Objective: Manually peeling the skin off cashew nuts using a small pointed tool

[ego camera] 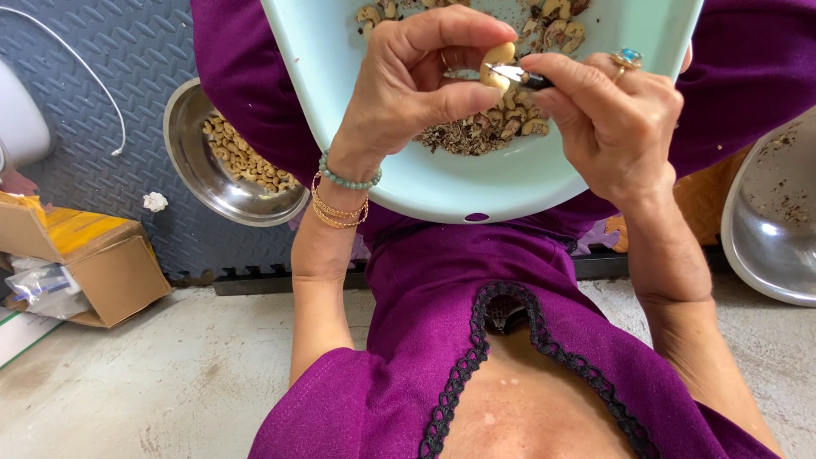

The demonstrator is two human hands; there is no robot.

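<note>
At the top centre of the frame, the left hand (408,81) pinches a pale cashew nut (497,64) between thumb and fingertips. The right hand (608,119), wearing a ring with a blue stone, is closed around a small dark-handled knife (518,76) whose blade tip touches the nut. Both hands meet over a pale green basin (442,187) resting on the person's lap, holding more cashews and dark husk scraps. At the left of the frame a steel bowl (191,166) with peeled nuts sits on a grey floor mat. Another steel bowl (769,238), nearly bare, shows at the right edge. A cardboard box (119,272) lies at lower left on the concrete floor.
</note>
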